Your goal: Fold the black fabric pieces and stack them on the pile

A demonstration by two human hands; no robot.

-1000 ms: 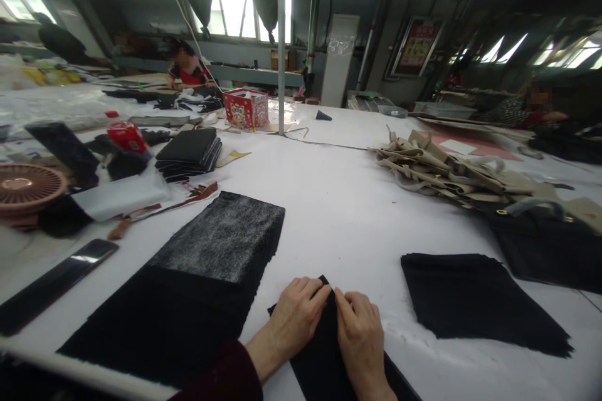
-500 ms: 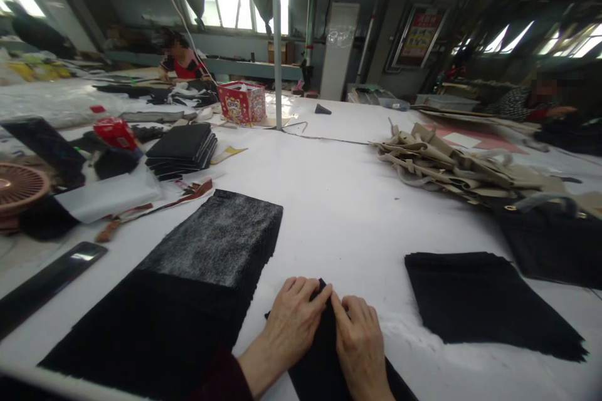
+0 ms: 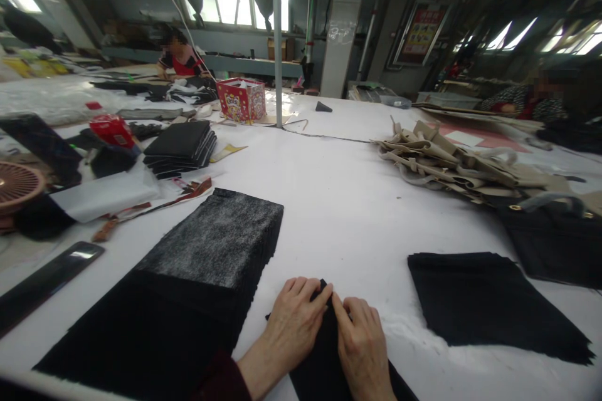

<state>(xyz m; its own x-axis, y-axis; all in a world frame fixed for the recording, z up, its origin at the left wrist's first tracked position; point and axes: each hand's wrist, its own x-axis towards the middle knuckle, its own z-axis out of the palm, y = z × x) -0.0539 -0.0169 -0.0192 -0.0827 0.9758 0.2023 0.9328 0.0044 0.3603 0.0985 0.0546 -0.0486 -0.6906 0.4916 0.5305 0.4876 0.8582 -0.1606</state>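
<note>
A folded piece of black fabric [image 3: 323, 360] lies on the white table at the front middle, under both hands. My left hand [image 3: 297, 319] is closed on its upper left part, fingers curled and index finger at the top edge. My right hand [image 3: 361, 338] grips the right side, its index fingertip meeting the left one at the upper corner. The fingers and palms hide part of the cloth. To the left rises a thick stack of black fabric pieces [image 3: 141, 326], with a speckled grey panel across its far end. A lower pile of black pieces [image 3: 493, 304] lies to the right.
Beige fabric pieces with straps [image 3: 461, 166] are heaped at the right. On the left are a long dark glossy object [image 3: 49, 285], a pink fan [image 3: 19, 185], a red-labelled bottle [image 3: 111, 130] and folded black pieces [image 3: 181, 141]. A red box [image 3: 242, 100] stands beside a pole [image 3: 278, 44]. Two people work farther back.
My hands stay almost in place on the black fabric, with only a very slight shift. The view has moved a little. The person at the far right has changed arm position.
</note>
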